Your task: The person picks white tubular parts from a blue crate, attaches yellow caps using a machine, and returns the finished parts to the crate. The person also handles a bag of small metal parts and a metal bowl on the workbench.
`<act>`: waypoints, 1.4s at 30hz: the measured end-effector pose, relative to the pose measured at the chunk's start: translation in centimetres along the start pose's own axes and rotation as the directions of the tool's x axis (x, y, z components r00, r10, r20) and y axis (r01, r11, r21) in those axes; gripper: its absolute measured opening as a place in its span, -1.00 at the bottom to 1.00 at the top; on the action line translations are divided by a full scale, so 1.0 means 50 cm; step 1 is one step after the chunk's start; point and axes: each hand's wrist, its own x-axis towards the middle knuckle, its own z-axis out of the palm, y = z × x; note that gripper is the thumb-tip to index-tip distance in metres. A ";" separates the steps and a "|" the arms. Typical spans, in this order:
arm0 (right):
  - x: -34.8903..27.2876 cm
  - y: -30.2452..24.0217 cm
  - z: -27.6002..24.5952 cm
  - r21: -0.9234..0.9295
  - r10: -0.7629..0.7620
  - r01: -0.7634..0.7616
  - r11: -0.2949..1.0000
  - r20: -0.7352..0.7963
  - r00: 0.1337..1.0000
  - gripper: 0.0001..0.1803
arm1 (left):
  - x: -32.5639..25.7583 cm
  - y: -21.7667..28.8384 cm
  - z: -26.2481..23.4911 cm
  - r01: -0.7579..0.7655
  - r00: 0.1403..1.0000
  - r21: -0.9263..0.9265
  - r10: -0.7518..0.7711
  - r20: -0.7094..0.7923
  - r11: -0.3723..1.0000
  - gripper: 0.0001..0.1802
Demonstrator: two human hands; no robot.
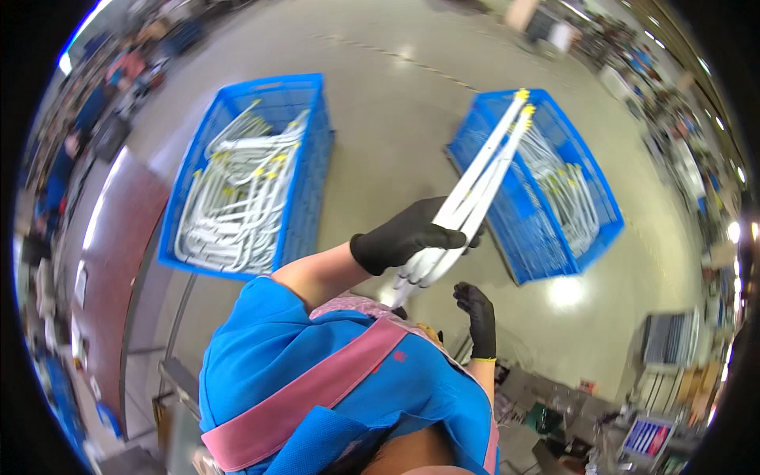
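While the left hand, in a black glove, is closed around a bundle of white tubes with yellow end caps, the tubes slant up and away toward the right blue crate on the floor. That crate holds more bent white tubes. The right hand, also black-gloved, hangs just below the bundle's near end, fingers loosely curled and holding nothing. Farther left stands a second blue crate, filled with similar tubes.
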 end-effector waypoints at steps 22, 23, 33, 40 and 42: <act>0.231 -0.247 0.817 -0.309 0.289 0.397 0.864 0.951 0.111 -0.49 | -0.765 0.284 -0.447 -0.734 0.219 0.188 0.490 -0.844 0.653 -0.38; 0.236 -0.251 0.826 -0.323 0.333 0.405 0.855 0.942 0.050 -0.47 | -0.793 0.276 -0.447 -0.699 0.130 0.252 0.465 -0.876 0.670 -0.40; 0.270 -0.290 0.861 -0.191 0.250 0.461 0.866 0.966 -0.068 -0.41 | -0.853 0.235 -0.452 -0.803 -0.026 0.285 0.447 -0.894 0.524 -0.34; 0.369 -0.310 0.902 -0.107 0.139 0.598 0.794 0.990 -0.007 -0.40 | -0.836 0.183 -0.589 -0.911 0.081 0.106 0.424 -0.902 0.399 -0.26; 0.395 -0.296 0.936 -0.194 0.199 0.613 0.766 0.978 0.061 -0.36 | -0.855 0.156 -0.663 -0.937 0.094 0.049 0.387 -0.917 0.345 -0.37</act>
